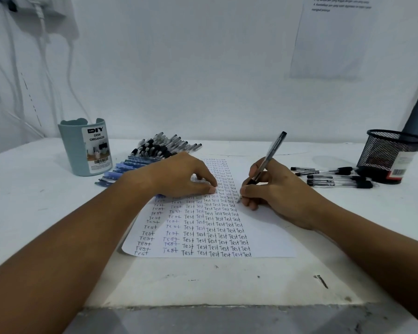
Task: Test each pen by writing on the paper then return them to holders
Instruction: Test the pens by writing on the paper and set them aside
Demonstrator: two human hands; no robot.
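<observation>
On the desk [58, 213] before me, my left hand [181, 175] presses the paper [263, 232] flat, my right hand [273, 189] pinches a pen [267, 160] writing there, holders [86, 148] standing farther back.

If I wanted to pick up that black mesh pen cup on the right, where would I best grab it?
Grip the black mesh cup round its side wall, coming from the front-left. It stands upright, and the loose pens lie low at its base, so hold above them.
</observation>
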